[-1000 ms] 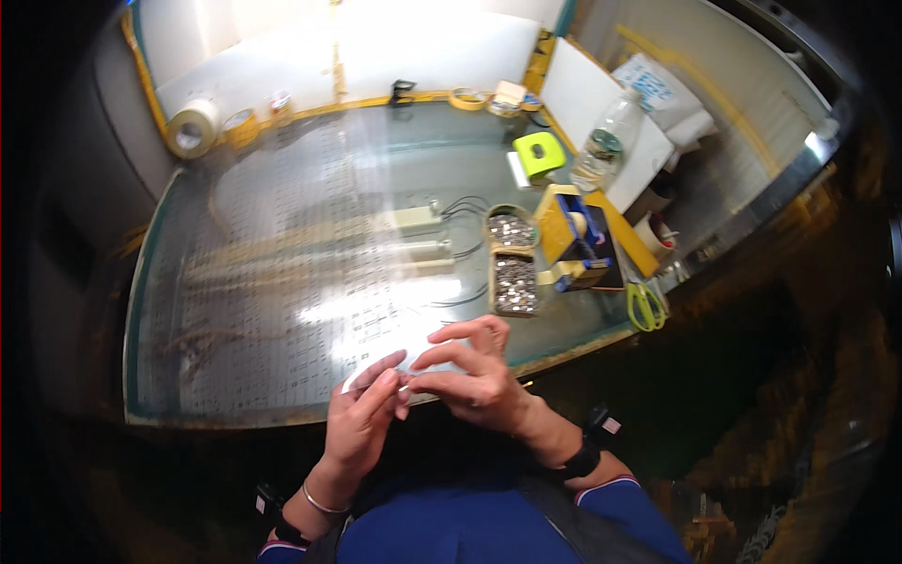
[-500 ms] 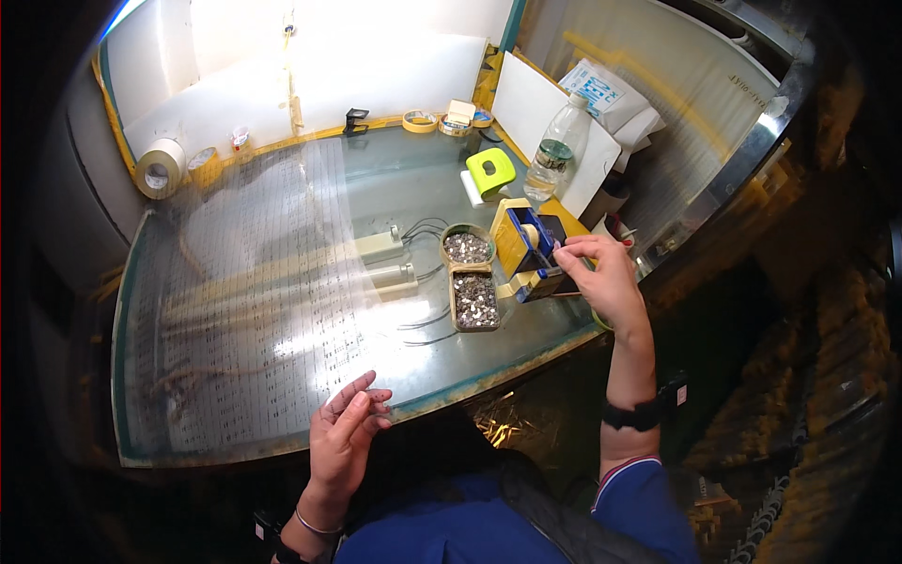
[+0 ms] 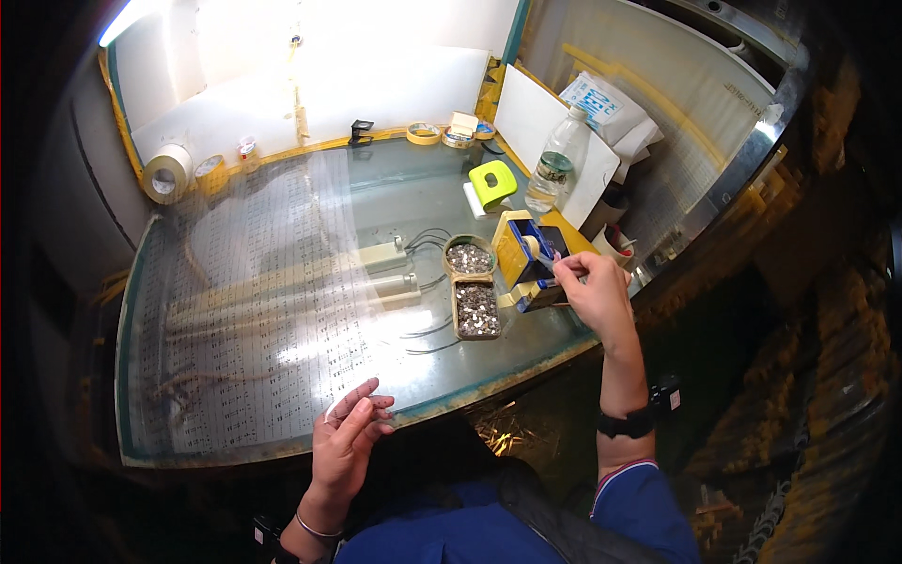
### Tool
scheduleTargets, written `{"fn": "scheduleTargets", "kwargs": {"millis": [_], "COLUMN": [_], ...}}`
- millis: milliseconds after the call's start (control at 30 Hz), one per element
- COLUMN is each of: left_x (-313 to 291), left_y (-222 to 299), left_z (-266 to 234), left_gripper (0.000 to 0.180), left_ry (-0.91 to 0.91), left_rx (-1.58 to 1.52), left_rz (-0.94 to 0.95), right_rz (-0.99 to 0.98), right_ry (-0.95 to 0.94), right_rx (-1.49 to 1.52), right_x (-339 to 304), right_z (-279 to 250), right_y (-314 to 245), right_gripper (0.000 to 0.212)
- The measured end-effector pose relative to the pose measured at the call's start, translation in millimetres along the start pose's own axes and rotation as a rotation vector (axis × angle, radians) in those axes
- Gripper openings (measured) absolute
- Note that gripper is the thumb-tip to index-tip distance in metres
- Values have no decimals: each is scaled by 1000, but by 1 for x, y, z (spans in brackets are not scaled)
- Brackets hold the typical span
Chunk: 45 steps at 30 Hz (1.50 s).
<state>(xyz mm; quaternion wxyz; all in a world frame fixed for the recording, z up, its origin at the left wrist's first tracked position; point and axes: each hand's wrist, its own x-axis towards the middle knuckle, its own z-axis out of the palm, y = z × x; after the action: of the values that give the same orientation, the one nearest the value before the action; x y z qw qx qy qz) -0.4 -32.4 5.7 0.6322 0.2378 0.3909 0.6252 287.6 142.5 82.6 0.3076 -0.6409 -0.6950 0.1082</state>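
At the right part of the glass-topped table, my right hand (image 3: 599, 299) is closed in a pinch at the tape dispenser (image 3: 514, 254), which is yellow and blue. Its thumb and forefinger seem to grip the end of the tape at the dispenser's right side; the clear strip hardly shows. A roll of tape (image 3: 533, 247) sits inside the dispenser. My left hand (image 3: 346, 444) hovers by the table's front edge, palm turned inward. Its fingers are apart and loosely bent, with nothing visible in them. Behind that hand lies a clear printed film (image 3: 254, 310).
Left of the dispenser stand a round dish (image 3: 447, 256) and a rectangular dish (image 3: 457, 315), both full of small dark and pale bits. Farther back are a green hole punch (image 3: 490, 185), a plastic bottle (image 3: 559, 164) and a white tape roll (image 3: 167, 176). Lamp tubes show beneath the glass.
My right hand has drawn slightly toward me and left, still pinching at the dispenser. My left hand stays nearly in place. The whole view has shifted a little.
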Motion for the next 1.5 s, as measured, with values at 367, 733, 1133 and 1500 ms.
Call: {"fn": "scheduleTargets", "kwargs": {"millis": [367,733,1133,1500], "left_x": [-3,-1,-2,-2], "left_y": [1,2,3,2], "left_z": [-3,-1,-1,-1], "left_gripper": [33,32,33,32], "left_ry": [-18,-41,-49,-47], "left_rx": [-38,-19,-17,-23], "left_rz": [8,-26,-27,-17], "right_rz": [-283,-70,-77,-89], "right_ry": [37,-475,-544,-243], "right_rx": [-79,1116,1015,892], "right_x": [-64,-89,-84,-91], "right_z": [23,107,112,118], "right_y": [-39,-75,-73,-79], "right_gripper": [16,8,14,30]}}
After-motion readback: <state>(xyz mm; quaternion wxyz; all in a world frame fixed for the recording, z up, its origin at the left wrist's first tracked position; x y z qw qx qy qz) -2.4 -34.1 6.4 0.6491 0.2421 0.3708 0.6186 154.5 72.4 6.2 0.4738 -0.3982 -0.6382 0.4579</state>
